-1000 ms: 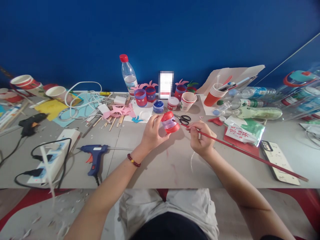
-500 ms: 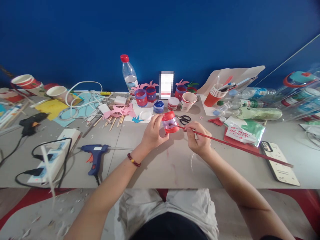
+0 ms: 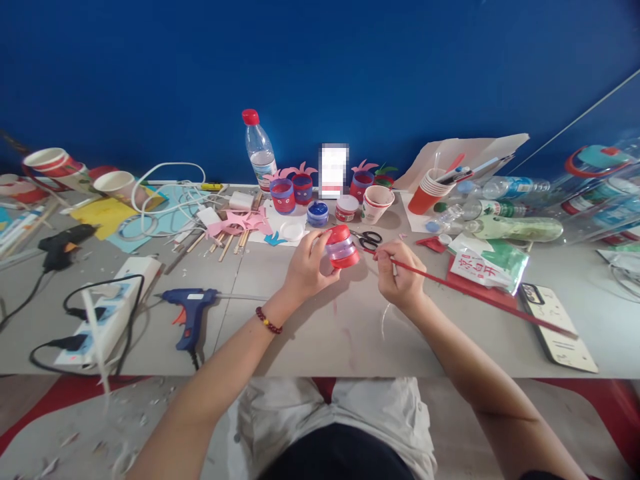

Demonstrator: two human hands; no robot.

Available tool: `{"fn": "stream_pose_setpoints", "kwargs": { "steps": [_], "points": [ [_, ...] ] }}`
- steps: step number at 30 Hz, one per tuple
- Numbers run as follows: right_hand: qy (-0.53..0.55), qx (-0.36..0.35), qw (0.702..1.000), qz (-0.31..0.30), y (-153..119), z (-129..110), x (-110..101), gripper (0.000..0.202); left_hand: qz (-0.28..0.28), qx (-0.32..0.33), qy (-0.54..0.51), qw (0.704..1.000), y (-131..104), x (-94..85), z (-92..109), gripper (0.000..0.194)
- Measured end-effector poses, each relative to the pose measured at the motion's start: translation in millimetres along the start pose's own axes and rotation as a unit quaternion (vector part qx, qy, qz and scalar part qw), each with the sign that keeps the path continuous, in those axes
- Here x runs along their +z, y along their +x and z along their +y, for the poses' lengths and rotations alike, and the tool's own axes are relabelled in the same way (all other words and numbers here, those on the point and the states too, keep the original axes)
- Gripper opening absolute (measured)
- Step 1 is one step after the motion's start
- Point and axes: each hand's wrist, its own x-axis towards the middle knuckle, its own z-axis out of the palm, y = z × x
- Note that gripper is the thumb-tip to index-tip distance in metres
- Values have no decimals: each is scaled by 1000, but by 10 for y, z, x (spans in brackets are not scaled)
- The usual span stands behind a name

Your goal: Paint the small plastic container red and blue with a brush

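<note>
My left hand (image 3: 311,267) grips a small round piece (image 3: 342,248) with red bands at top and bottom and a clear, purplish band between. Pinched in my right hand (image 3: 400,272) is a long thin red brush (image 3: 480,291); its tip end points left toward the piece, with a small gap between them. Beyond my hands stand an open jar of blue paint (image 3: 317,213), a red-labelled jar (image 3: 346,208) and a paper cup (image 3: 377,204). Black-handled scissors (image 3: 371,239) lie just behind the brush tip.
A blue glue gun (image 3: 189,313) and a power strip (image 3: 107,313) lie at left. Painted cups (image 3: 283,195) line the back beside a bottle (image 3: 260,157). A phone (image 3: 559,327), a packet (image 3: 490,263) and plastic bottles (image 3: 520,228) are at right.
The brush tip has moved right, off the banded piece, together with my right hand. The piece has turned in my left hand, and its dark spot no longer shows.
</note>
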Motion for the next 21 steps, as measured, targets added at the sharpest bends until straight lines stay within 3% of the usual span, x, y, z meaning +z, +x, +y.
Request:
{"fn": "stream_pose_setpoints", "kwargs": {
  "steps": [10, 21],
  "points": [
    [71, -103, 991, -51, -89, -193, 129, 14, -2, -1, 14, 1000, 3, 23, 18, 75],
    [3, -46, 999, 23, 68, -134, 23, 16, 5, -9, 11, 1000, -9, 19, -22, 79]
  ]
}}
